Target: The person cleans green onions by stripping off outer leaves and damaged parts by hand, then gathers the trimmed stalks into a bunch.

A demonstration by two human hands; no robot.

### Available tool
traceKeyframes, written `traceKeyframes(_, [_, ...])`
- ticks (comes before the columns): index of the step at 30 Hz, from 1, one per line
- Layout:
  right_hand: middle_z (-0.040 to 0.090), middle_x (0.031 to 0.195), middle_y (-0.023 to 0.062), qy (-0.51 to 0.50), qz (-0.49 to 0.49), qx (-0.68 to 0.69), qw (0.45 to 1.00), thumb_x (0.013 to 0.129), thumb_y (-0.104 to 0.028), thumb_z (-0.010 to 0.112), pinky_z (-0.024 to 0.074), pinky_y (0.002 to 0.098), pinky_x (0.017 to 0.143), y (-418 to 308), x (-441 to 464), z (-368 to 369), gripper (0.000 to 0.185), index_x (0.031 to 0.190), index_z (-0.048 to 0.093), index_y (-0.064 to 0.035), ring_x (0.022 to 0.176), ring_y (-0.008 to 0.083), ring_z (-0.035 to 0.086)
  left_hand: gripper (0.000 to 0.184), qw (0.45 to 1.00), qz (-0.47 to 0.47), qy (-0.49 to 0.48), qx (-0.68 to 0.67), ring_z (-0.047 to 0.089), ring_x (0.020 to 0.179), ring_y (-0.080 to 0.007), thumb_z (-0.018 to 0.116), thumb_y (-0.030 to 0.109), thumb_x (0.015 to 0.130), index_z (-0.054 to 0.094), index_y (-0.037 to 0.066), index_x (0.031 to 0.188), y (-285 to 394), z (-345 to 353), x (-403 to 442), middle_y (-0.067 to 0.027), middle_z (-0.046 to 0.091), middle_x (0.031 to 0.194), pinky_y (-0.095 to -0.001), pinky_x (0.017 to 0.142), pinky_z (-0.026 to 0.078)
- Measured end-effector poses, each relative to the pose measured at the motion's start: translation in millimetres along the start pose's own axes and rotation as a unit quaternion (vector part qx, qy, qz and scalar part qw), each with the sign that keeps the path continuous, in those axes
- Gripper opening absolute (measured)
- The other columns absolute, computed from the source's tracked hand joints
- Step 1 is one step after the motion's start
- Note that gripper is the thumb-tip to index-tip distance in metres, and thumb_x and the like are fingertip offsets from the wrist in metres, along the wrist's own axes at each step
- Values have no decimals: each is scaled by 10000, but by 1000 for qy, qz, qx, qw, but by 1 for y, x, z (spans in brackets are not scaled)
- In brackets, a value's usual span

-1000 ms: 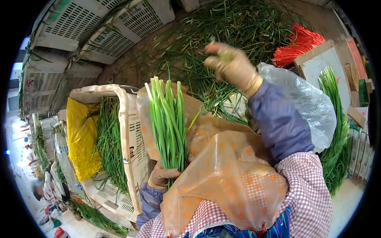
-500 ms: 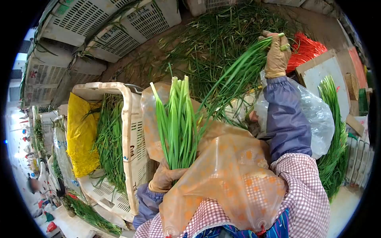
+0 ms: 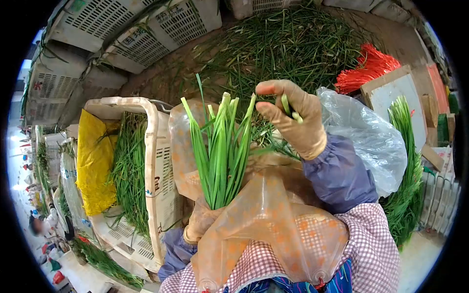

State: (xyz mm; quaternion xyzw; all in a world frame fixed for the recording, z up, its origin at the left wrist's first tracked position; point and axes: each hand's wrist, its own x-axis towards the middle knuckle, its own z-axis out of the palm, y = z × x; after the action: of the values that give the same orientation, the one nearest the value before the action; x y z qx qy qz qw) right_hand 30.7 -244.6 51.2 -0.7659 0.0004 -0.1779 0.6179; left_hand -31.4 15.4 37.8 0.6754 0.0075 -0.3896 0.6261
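Gloved in tan, my left hand (image 3: 201, 219) is wrapped round the lower part of a bunch of green stalks (image 3: 222, 156), whose pale ends point up and fan apart. Close to the right side of those pale ends, my right hand (image 3: 295, 115) is raised, thumb and forefinger apart at the bunch's rightmost stalk tip. Its other fingers are curled over a few short green stalks (image 3: 291, 108). A translucent apron (image 3: 273, 210) with orange spots covers the lap below.
A white crate (image 3: 152, 171) with greens and a yellow bag (image 3: 96, 163) stands at left. Loose leaves (image 3: 283, 49) cover the ground ahead. Red ties (image 3: 364, 68), a clear plastic bag (image 3: 364, 139) and a pile of greens (image 3: 408, 180) are at right. Crates (image 3: 88, 22) line the upper left.
My right hand has come back from the upper right to the bunch; the long leaves that hung from it now trail low or out of sight. The bunch in my left hand is fanned wider.
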Motion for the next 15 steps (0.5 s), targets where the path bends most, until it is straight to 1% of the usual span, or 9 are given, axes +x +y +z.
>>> traceKeyframes(1, [586,681,-18,-17,-38,5,999,807,-285,685,423,282,505,5,1,1,284,978,616,-69,575,104,543,417,996,18,-16,83,573,873,-111,721,131,766,552,11,1128,0,-2,1,-49,628,1007,-271,759,471])
traceKeyframes(2, [595,645,3,-35,-76,12,996,797,-290,685,428,318,484,8,3,2,293,987,611,-78,548,144,575,417,996,17,-17,81,573,873,-111,721,131,766,552,11,1128,1,0,2,-49,628,1007,-271,759,471])
traceKeyframes(4, [588,620,71,-204,-118,-261,936,775,-287,681,437,373,491,-6,6,-6,297,992,609,-98,577,263,602,426,998,31,-2,56,575,869,-115,715,139,769,547,7,1138,5,4,3,-49,629,999,-277,755,473])
traceKeyframes(5, [576,651,124,-229,-122,-310,915,742,-251,675,446,391,509,-4,9,-6,279,978,602,-121,618,329,580,426,998,31,-5,56,575,869,-115,715,139,769,547,7,1138,6,5,2,-49,629,999,-277,755,473])
traceKeyframes(8, [578,643,111,-288,-153,-301,896,728,-198,663,449,390,510,1,14,-7,266,966,579,-115,601,318,586,422,1000,23,-2,13,585,834,-112,711,124,763,549,6,1134,6,6,-4,-47,634,976,-273,720,483])
traceKeyframes(10, [581,648,109,-272,-165,-305,898,706,-145,646,450,386,500,4,16,-3,214,904,576,-104,606,311,589,392,973,-116,22,-196,594,792,-104,715,89,748,568,6,1102,7,3,-6,-43,638,956,-263,682,492])
traceKeyframes(12, [587,638,87,-214,-180,-377,883,733,-91,618,460,357,480,14,17,1,105,833,589,-97,589,266,603,374,986,-85,17,-142,597,779,-103,713,71,746,575,6,1087,5,1,-5,-42,638,953,-259,672,496])
traceKeyframes(14, [603,645,87,-113,-171,-268,941,793,-8,555,495,280,500,47,26,-10,100,838,601,-85,563,181,608,357,995,-53,9,-87,600,766,-102,711,52,743,583,5,1072,7,3,-3,-42,639,950,-255,662,500])
traceKeyframes(15, [627,691,95,-31,-176,-304,936,836,-81,526,512,303,529,61,38,-28,93,846,618,-84,608,206,625,343,992,-72,22,-104,602,772,-105,707,44,746,588,6,1066,13,5,-4,-43,639,954,-256,668,503])
